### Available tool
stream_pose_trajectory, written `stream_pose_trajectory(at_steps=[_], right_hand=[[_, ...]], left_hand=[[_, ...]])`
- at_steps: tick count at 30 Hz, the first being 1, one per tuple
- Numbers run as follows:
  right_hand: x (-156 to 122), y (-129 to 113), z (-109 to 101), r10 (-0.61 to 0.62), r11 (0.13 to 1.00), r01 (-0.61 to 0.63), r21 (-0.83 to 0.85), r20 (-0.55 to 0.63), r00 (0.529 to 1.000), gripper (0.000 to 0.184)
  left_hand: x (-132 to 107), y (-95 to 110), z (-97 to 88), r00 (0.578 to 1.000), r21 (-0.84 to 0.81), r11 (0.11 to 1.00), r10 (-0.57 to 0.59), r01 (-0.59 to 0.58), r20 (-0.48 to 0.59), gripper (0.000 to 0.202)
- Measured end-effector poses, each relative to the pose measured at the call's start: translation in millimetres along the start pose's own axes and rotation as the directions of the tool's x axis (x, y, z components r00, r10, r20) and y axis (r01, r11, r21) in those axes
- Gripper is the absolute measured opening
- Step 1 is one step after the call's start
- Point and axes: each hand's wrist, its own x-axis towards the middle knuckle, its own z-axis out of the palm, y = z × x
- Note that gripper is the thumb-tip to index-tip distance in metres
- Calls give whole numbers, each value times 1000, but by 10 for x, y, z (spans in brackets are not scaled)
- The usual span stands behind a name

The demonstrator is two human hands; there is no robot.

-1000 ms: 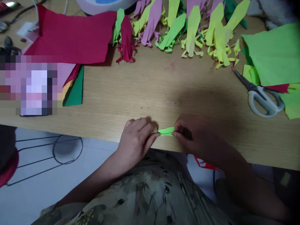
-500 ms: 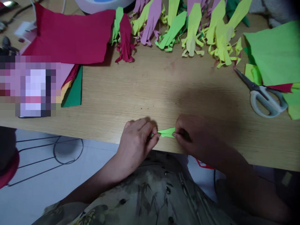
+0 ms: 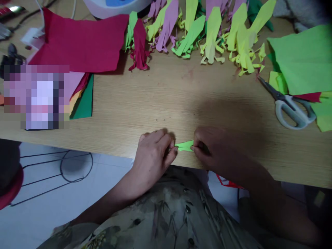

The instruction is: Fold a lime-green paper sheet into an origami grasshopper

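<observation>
A narrow strip of bright green paper (image 3: 185, 146) is stretched between my hands, just over the front edge of the table. My left hand (image 3: 155, 154) pinches its left end between thumb and fingertips. At the other end, my right hand (image 3: 211, 147) grips the strip, its fingers curled in shadow. Both ends of the strip are hidden by my fingers. Along the back of the table lie several fringed paper pieces in yellow, green and purple, with a dark red fringed piece (image 3: 140, 45) nearest the left.
Scissors with white handles (image 3: 294, 110) lie at the right, beside light green paper (image 3: 302, 58). A large dark red sheet (image 3: 83, 45) covers stacked coloured paper at the left. The wooden table (image 3: 124, 103) ends just before my body. A stool with metal legs (image 3: 44, 176) stands lower left.
The camera view has shifted slightly. Both hands keep their pinch on the green strip, with almost no movement between them.
</observation>
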Motion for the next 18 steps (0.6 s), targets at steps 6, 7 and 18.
stream_pose_trajectory(at_steps=[6, 7, 18], right_hand=[[-5, -26, 1, 7, 1000, -7, -26, -15, 1000, 19], [-5, -29, 1, 1, 1000, -1, -31, -18, 1000, 20], [5, -26, -2, 3, 999, -3, -33, 6, 1000, 13]], left_hand=[[-35, 23, -13, 997, 28, 997, -70, 70, -15, 7], [-39, 20, -20, 997, 26, 997, -78, 79, -17, 7], [14, -29, -181, 996, -154, 988, -18, 32, 92, 12]])
